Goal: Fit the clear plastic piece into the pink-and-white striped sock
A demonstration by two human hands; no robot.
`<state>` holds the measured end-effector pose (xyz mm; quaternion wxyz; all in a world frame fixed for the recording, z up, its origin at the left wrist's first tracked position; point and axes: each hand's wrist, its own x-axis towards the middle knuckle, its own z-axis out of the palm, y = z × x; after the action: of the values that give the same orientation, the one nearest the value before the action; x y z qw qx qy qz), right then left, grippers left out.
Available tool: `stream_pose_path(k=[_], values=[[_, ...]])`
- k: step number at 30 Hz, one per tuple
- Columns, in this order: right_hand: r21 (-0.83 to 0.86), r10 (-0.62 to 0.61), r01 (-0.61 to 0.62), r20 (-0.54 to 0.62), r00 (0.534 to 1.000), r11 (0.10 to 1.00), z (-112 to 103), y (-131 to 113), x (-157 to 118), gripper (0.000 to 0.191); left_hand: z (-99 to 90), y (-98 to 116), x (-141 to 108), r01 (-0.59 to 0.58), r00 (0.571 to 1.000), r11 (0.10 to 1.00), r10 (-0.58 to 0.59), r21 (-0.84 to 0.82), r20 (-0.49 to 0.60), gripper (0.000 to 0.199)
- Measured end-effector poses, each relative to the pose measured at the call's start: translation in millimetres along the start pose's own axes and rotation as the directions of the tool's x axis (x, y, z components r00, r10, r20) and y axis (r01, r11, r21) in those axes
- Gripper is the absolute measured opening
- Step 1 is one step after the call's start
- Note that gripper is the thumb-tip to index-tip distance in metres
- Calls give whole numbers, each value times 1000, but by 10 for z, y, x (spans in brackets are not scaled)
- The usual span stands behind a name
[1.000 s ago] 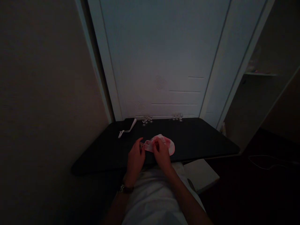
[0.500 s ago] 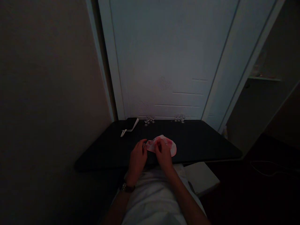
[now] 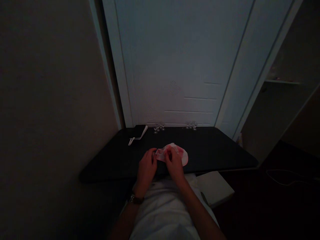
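Observation:
A limp pink-and-white piece point(image 3: 184, 157), cloth or thin film, lies just above the table's front part; the dim light hides its exact kind. My right hand point(image 3: 174, 164) pinches it near its middle, thumb and fingers together. At its left end, a crumpled, glassy-looking part point(image 3: 160, 154) reaches to my left hand point(image 3: 147, 165), whose fingers are curled closed around that end. What sits inside the left fingers is mostly hidden. A dark watch point(image 3: 136, 199) is on my left wrist.
The black table point(image 3: 112, 163) stands against a white panelled door point(image 3: 175, 60). Toward its back are small clear pieces in a left cluster point(image 3: 159, 128) and a right cluster point(image 3: 191, 125), plus a black-and-white object point(image 3: 139, 132) with a loop. A white box point(image 3: 215, 188) sits below the front edge.
The view has shifted very slightly. Both hands keep nearly the same place and grip on the pink-and-white piece.

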<state>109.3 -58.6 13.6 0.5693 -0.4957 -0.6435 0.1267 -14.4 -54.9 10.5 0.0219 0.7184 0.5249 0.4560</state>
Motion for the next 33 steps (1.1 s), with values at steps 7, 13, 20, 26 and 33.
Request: stream_pose_path(k=[7, 13, 20, 26, 33], values=[[12, 9, -9, 14, 1000, 1000, 9, 23, -4, 18, -13, 18, 8, 5, 1000, 1000, -5, 9, -4, 24], [38, -4, 3, 12, 1000, 999, 19, 31, -3, 19, -6, 16, 5, 5, 1000, 1000, -5, 18, -1, 24], [33, 0, -1, 22, 1000, 999, 12, 30, -7, 17, 7, -9, 2, 38, 999, 999, -38, 22, -2, 29], [33, -3, 2, 22, 1000, 999, 4, 26, 3, 17, -6, -10, -3, 41, 999, 999, -41, 16, -4, 31], [29, 9, -9, -2, 1000, 1000, 23, 54, -1, 19, -17, -7, -7, 27, 1000, 999, -27, -17, 4, 25]])
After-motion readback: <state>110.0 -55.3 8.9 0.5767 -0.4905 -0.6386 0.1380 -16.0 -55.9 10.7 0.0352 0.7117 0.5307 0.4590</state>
